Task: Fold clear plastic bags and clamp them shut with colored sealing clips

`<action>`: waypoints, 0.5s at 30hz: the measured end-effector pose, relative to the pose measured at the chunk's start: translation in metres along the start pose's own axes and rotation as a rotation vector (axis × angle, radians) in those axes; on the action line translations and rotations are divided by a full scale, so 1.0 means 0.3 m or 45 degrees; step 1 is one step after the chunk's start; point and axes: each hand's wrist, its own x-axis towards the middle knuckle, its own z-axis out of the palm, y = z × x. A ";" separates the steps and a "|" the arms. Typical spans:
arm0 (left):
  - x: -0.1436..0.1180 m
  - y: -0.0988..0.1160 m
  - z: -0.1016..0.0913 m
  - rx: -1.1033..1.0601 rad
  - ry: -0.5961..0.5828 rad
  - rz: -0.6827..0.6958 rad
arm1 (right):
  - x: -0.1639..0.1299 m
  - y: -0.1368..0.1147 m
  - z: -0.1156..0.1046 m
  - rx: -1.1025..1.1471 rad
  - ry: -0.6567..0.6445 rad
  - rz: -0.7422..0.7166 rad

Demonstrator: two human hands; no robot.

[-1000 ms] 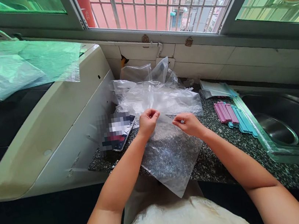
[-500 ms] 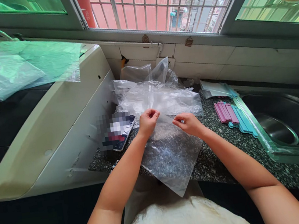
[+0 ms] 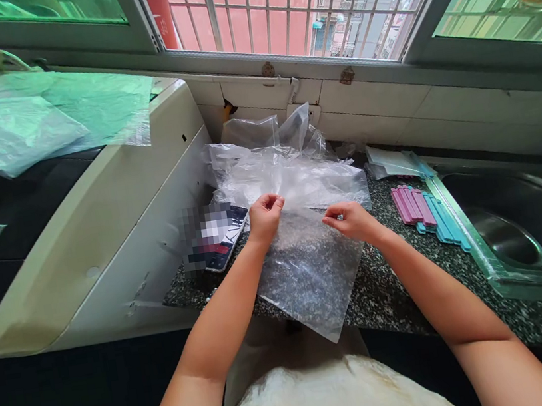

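Head view | clear bag (image 3: 311,271): likely light, limp, slippery; grip far edge | left hand (image 3: 264,219), right hand (image 3: 353,222): both pinching it

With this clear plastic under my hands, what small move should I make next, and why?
I'd probably settle your right hand into a sure pinch on the plastic. Your left hand pinches the clear plastic, while the right fingers are closed at its edge, their hold hard to confirm. A corner hangs past the counter, so a second hold might steady it.
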 end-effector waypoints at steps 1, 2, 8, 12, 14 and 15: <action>0.000 0.000 0.001 0.010 -0.004 0.006 | 0.001 0.001 0.000 0.001 -0.006 0.007; 0.000 0.000 0.001 0.021 -0.006 0.009 | 0.001 0.001 0.000 0.006 -0.014 0.016; -0.002 0.017 0.006 0.045 0.005 -0.025 | 0.005 0.010 -0.001 0.049 -0.043 0.051; -0.005 0.033 0.005 0.018 0.008 -0.048 | 0.006 0.016 -0.001 0.061 -0.052 0.052; -0.006 0.038 0.006 0.013 0.006 -0.047 | 0.006 0.018 -0.001 0.067 -0.060 0.057; -0.007 0.039 0.006 0.013 0.003 -0.045 | 0.005 0.019 -0.001 0.071 -0.065 0.061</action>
